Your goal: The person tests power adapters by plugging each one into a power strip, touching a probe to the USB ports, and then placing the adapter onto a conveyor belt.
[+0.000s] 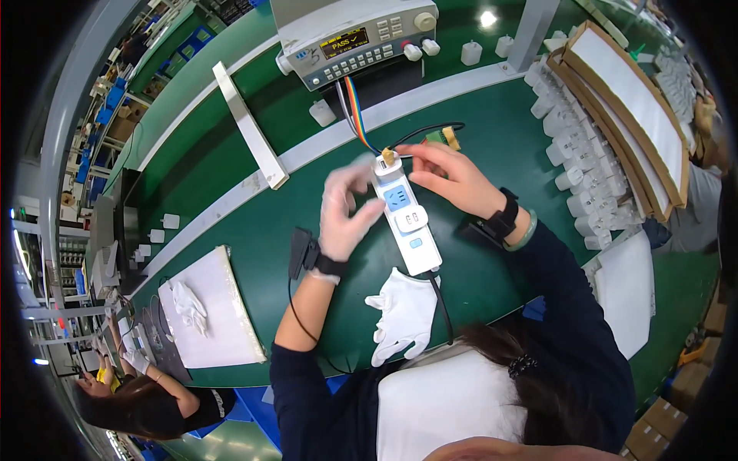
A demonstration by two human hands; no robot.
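A white power strip (423,257) with blue sockets lies lengthwise in front of me on the green table. A white charger (412,219) is plugged into its middle, and another white charger (389,167) sits at its far end. A tan connector (387,156) meets that far charger. My left hand (346,209), in a thin whitish glove, is left of the strip, fingers curved and apart, slightly blurred. My bare right hand (450,177) reaches in from the right; its index fingertip is beside the tan connector, thumb apart from it. Neither hand visibly grips anything.
A grey test instrument (357,46) with a lit screen stands at the back; a rainbow ribbon cable (355,107) runs from it. White glove (405,311) lies near me. Rows of white chargers (573,154) and cardboard trays (615,115) stand right. A co-worker (146,399) sits left.
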